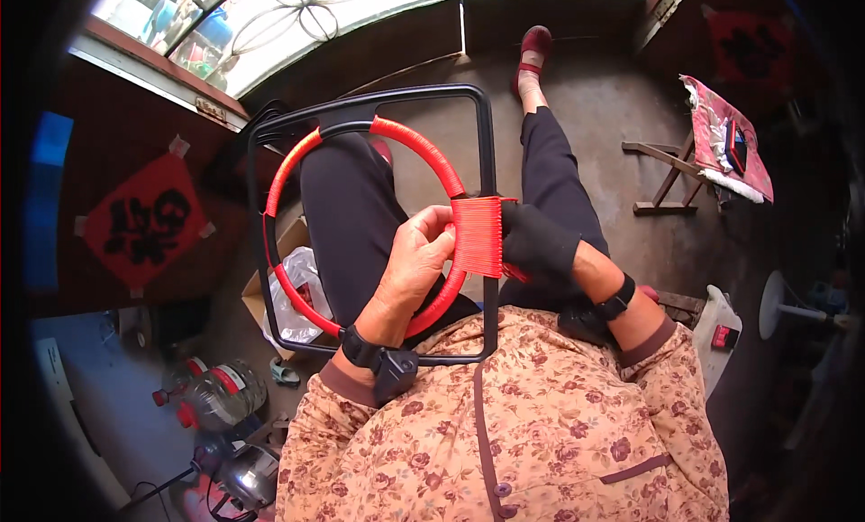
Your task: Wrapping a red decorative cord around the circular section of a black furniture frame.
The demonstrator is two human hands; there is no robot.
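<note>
Two hands meet at a band of red cord (478,238) joining a red-wrapped ring (432,157) to the right bar of a black frame (487,143), over the person's lap. The bare left hand (416,256) pinches the band's left edge; the black-gloved right hand (541,240) is curled at its right edge, fingers mostly hidden, its grip impossible to tell. At left, a cardboard box (256,298) contains a clear plastic bag (290,316) with something red inside. Nearer, red-capped bottles (225,398) lie beyond a metal pot (254,474); their contents cannot be told. The frame's upright bars and the band's long axis run near to far, the cord strands left to right. Black characters mark a red paper diamond (149,220) at left; the bottles' red-and-white labels are too small to read.
</note>
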